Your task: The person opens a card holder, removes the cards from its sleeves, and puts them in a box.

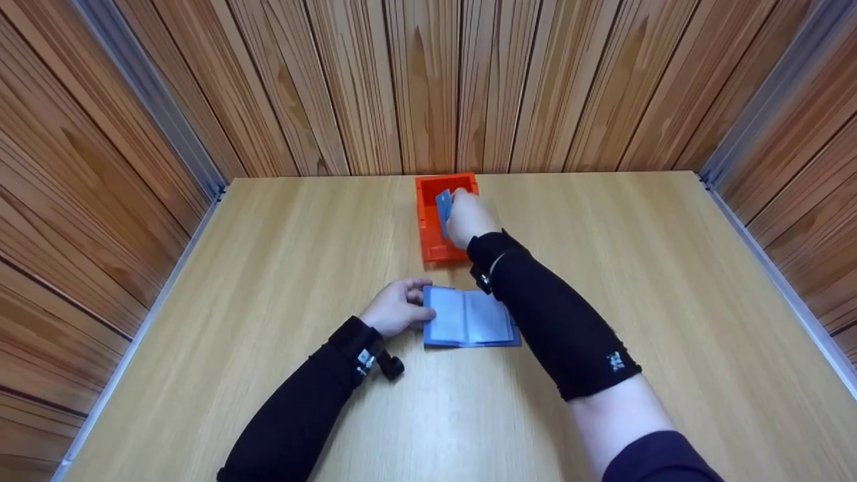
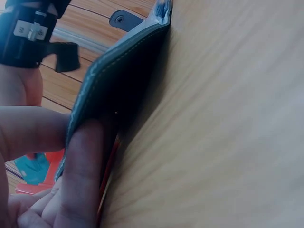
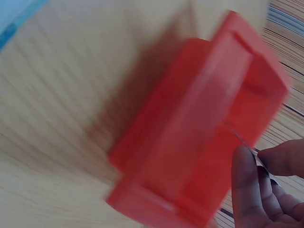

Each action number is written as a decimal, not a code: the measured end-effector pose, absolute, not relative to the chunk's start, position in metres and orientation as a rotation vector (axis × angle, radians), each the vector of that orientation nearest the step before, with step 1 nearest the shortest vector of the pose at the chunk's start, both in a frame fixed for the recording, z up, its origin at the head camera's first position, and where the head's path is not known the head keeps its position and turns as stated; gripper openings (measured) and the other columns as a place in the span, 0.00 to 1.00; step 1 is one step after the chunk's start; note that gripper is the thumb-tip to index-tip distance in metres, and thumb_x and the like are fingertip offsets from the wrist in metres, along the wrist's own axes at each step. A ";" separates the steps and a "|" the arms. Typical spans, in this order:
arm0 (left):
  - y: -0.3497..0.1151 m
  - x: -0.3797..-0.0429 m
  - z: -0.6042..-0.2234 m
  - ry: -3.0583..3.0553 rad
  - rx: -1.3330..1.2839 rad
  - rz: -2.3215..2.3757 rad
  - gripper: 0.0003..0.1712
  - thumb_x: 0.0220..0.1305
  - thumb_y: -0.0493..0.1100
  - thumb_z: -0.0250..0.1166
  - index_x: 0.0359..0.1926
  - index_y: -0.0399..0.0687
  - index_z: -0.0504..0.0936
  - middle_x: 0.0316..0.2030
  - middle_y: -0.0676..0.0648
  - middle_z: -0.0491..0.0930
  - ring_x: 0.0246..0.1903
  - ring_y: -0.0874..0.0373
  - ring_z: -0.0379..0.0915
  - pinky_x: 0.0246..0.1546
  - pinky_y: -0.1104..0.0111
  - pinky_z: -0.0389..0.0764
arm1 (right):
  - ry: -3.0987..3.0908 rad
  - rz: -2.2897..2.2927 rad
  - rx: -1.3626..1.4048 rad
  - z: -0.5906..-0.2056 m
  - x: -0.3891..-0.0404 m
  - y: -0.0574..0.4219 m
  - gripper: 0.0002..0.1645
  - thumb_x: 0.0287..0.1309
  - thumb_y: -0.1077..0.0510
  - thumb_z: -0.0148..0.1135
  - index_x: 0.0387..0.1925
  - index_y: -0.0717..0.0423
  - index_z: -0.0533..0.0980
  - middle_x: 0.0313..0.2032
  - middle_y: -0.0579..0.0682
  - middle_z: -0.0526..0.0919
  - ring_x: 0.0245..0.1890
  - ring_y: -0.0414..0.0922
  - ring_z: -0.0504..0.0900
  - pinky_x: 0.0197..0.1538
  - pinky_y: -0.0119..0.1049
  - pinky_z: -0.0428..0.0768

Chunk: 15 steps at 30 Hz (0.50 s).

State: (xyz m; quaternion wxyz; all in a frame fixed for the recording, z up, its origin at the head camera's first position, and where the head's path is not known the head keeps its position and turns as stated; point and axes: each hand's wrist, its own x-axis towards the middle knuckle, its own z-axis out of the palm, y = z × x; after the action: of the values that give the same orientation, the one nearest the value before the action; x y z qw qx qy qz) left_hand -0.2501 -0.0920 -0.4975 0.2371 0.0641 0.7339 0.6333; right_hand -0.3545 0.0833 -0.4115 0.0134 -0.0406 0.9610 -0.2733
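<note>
A blue card holder (image 1: pixel 487 316) lies spread open on the table, its clear sleeves facing up. My left hand (image 1: pixel 395 309) pinches its left edge, the thumb on top. In the left wrist view, the stitched cover (image 2: pixel 102 61) is lifted at an angle off the table, with fingers (image 2: pixel 83 175) beneath it. My right hand (image 1: pixel 469 217) holds a thin blue card (image 1: pixel 443 209) between thumb and fingers over the red bin (image 1: pixel 442 254). The right wrist view shows that card (image 3: pixel 240 136) edge-on, at the bin's opening.
The wooden table (image 1: pixel 301 241) meets a plank wall (image 1: pixel 428 87) just behind the bin. Further plank walls stand at left and right. A snap strap (image 2: pixel 126 20) sticks out from the holder's far side. The right forearm (image 1: pixel 556 314) passes over the holder's right edge.
</note>
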 end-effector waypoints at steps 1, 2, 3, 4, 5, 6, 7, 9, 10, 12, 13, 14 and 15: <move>-0.092 -0.250 -0.498 2.010 0.174 1.739 0.40 0.56 0.29 0.67 0.69 0.38 0.64 0.44 0.40 0.82 0.41 0.53 0.82 0.41 0.61 0.85 | 3.009 -0.809 -0.134 -0.415 -0.355 0.082 0.24 0.64 0.62 0.55 0.61 0.63 0.66 0.51 0.59 0.78 0.50 0.52 0.77 0.59 0.44 0.76; -0.091 -0.249 -0.498 2.011 0.173 1.741 0.40 0.56 0.29 0.67 0.69 0.38 0.64 0.45 0.40 0.82 0.41 0.53 0.82 0.42 0.61 0.85 | 3.018 -0.777 -0.138 -0.419 -0.356 0.080 0.25 0.64 0.62 0.54 0.61 0.64 0.65 0.52 0.61 0.78 0.51 0.52 0.78 0.60 0.44 0.76; -0.091 -0.249 -0.498 2.011 0.171 1.744 0.39 0.56 0.29 0.67 0.69 0.38 0.64 0.45 0.40 0.82 0.42 0.53 0.82 0.42 0.61 0.85 | 3.012 -0.758 -0.132 -0.422 -0.357 0.078 0.26 0.64 0.61 0.54 0.62 0.65 0.65 0.53 0.62 0.78 0.53 0.53 0.77 0.62 0.45 0.75; -0.091 -0.249 -0.498 2.011 0.170 1.747 0.39 0.56 0.29 0.67 0.69 0.38 0.64 0.45 0.40 0.82 0.42 0.53 0.82 0.42 0.61 0.85 | 3.013 -0.736 -0.129 -0.425 -0.357 0.077 0.26 0.64 0.61 0.54 0.62 0.65 0.65 0.53 0.62 0.77 0.54 0.53 0.77 0.62 0.45 0.75; -0.090 -0.249 -0.498 2.015 0.169 1.745 0.39 0.56 0.29 0.68 0.69 0.39 0.65 0.46 0.40 0.82 0.42 0.53 0.82 0.42 0.61 0.85 | 3.021 -0.711 -0.134 -0.428 -0.357 0.076 0.25 0.65 0.61 0.53 0.61 0.65 0.66 0.53 0.63 0.77 0.55 0.54 0.77 0.62 0.46 0.75; -0.090 -0.249 -0.498 2.019 0.168 1.741 0.39 0.56 0.30 0.68 0.69 0.39 0.65 0.46 0.40 0.82 0.42 0.53 0.82 0.42 0.62 0.85 | 3.024 -0.694 -0.135 -0.430 -0.357 0.075 0.24 0.65 0.61 0.52 0.61 0.65 0.66 0.54 0.63 0.77 0.56 0.54 0.76 0.62 0.46 0.75; -0.090 -0.249 -0.498 2.021 0.167 1.739 0.39 0.56 0.30 0.68 0.69 0.39 0.65 0.46 0.40 0.82 0.42 0.53 0.82 0.43 0.62 0.85 | 3.026 -0.676 -0.138 -0.432 -0.356 0.075 0.24 0.65 0.61 0.51 0.60 0.66 0.67 0.54 0.63 0.77 0.56 0.54 0.76 0.63 0.46 0.75; -0.091 -0.250 -0.499 2.024 0.164 1.733 0.38 0.56 0.30 0.68 0.69 0.40 0.66 0.46 0.40 0.82 0.42 0.53 0.82 0.42 0.62 0.85 | 3.021 -0.658 -0.139 -0.435 -0.355 0.074 0.23 0.65 0.61 0.51 0.60 0.66 0.67 0.54 0.63 0.77 0.57 0.55 0.76 0.63 0.47 0.74; -0.091 -0.250 -0.499 2.025 0.167 1.727 0.39 0.56 0.30 0.68 0.69 0.40 0.65 0.46 0.40 0.82 0.42 0.53 0.82 0.42 0.62 0.85 | 3.025 -0.651 -0.145 -0.436 -0.354 0.075 0.23 0.65 0.60 0.51 0.59 0.66 0.68 0.53 0.63 0.78 0.57 0.55 0.76 0.63 0.47 0.74; -0.092 -0.250 -0.498 2.018 0.170 1.725 0.39 0.57 0.31 0.68 0.69 0.40 0.65 0.45 0.40 0.82 0.42 0.53 0.82 0.42 0.62 0.85 | 3.005 -0.655 -0.140 -0.437 -0.352 0.075 0.25 0.65 0.58 0.53 0.61 0.67 0.67 0.54 0.63 0.77 0.57 0.55 0.76 0.63 0.47 0.74; -0.093 -0.250 -0.498 2.011 0.170 1.728 0.39 0.57 0.30 0.68 0.69 0.39 0.65 0.45 0.40 0.82 0.42 0.52 0.82 0.42 0.61 0.85 | 2.994 -0.658 -0.138 -0.437 -0.351 0.075 0.27 0.65 0.57 0.54 0.62 0.67 0.66 0.54 0.64 0.77 0.56 0.55 0.76 0.63 0.47 0.74; -0.093 -0.250 -0.498 2.006 0.171 1.727 0.39 0.57 0.30 0.68 0.69 0.39 0.65 0.45 0.40 0.82 0.42 0.52 0.82 0.42 0.61 0.85 | 2.986 -0.660 -0.140 -0.438 -0.350 0.076 0.28 0.65 0.56 0.55 0.62 0.67 0.65 0.54 0.64 0.78 0.56 0.55 0.76 0.63 0.47 0.74; -0.093 -0.250 -0.498 2.005 0.172 1.724 0.39 0.57 0.31 0.68 0.69 0.39 0.64 0.45 0.41 0.82 0.42 0.52 0.82 0.42 0.61 0.85 | 2.981 -0.665 -0.145 -0.439 -0.350 0.076 0.30 0.65 0.55 0.57 0.62 0.67 0.65 0.53 0.64 0.78 0.55 0.55 0.77 0.63 0.47 0.74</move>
State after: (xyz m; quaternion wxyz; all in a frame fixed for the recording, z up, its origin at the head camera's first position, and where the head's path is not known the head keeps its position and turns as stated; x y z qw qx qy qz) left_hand -0.2501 -0.0934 -0.4979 0.2434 0.0628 0.7339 0.6310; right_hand -0.3495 0.0764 -0.4387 0.0420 -0.0473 0.9740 -0.2174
